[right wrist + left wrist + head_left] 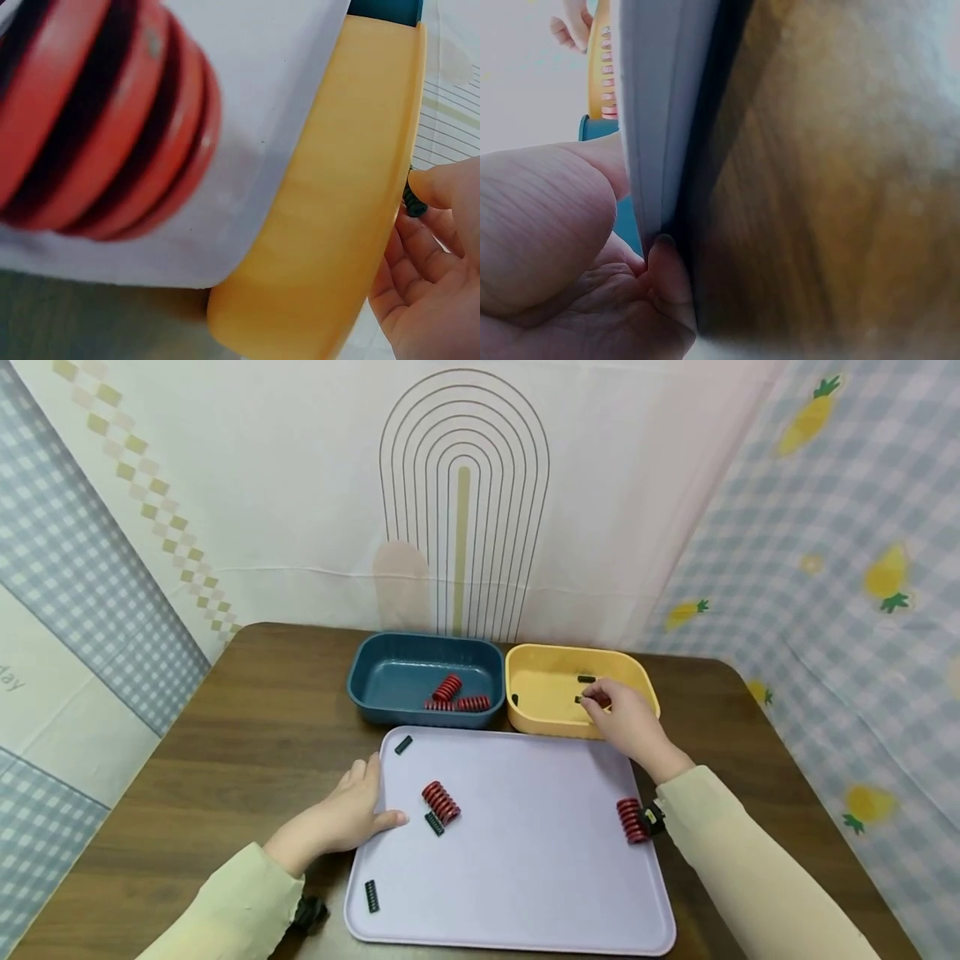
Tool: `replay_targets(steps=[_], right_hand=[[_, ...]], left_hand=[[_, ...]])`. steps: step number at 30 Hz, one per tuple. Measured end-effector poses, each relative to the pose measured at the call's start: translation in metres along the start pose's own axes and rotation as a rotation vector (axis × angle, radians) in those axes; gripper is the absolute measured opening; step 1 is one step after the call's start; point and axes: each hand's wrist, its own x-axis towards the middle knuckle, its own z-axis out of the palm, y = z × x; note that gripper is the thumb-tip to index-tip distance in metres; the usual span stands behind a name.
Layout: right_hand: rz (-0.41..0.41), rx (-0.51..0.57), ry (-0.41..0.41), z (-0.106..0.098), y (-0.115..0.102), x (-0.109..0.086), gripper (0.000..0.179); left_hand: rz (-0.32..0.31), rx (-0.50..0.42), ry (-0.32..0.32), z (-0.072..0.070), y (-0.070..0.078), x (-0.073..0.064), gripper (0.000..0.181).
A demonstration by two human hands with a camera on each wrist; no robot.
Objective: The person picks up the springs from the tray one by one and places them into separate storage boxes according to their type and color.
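Pinching a small dark green spring (415,196) between thumb and fingertips, the right hand (628,720) works at the yellow bin (558,723), just beyond the right part of the tray's (540,877) far edge. At the tray's left edge the left hand (341,814) grips the rim, thumb over the top, fingers along the outer side. On the tray, three green springs (372,896) lie toward its left side, one beside a red spring (441,802); another red spring (631,821) lies by its right edge. Beyond the tray's far left part, a blue bin (378,710), touching the yellow one, holds three red springs (474,703). The tray rests on the brown tabletop (247,735).
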Motion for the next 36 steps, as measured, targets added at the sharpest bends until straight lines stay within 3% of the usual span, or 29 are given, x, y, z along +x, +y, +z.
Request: replay_targets(steps=[21,27,36], right_hand=[[0.007,0.034,-0.023,-0.024,0.003,-0.005,0.023],[0.003,0.012,-0.047,-0.034,0.003,-0.029,0.028],[0.000,0.014,-0.173,-0.039,-0.002,-0.077,0.041]], left_hand=[[0.000,-0.007,-0.003,-0.004,0.003,-0.001,0.101],[0.001,-0.012,-0.013,-0.001,0.004,-0.001,0.101],[0.009,-0.013,-0.002,-0.007,0.006,-0.004,0.100]])
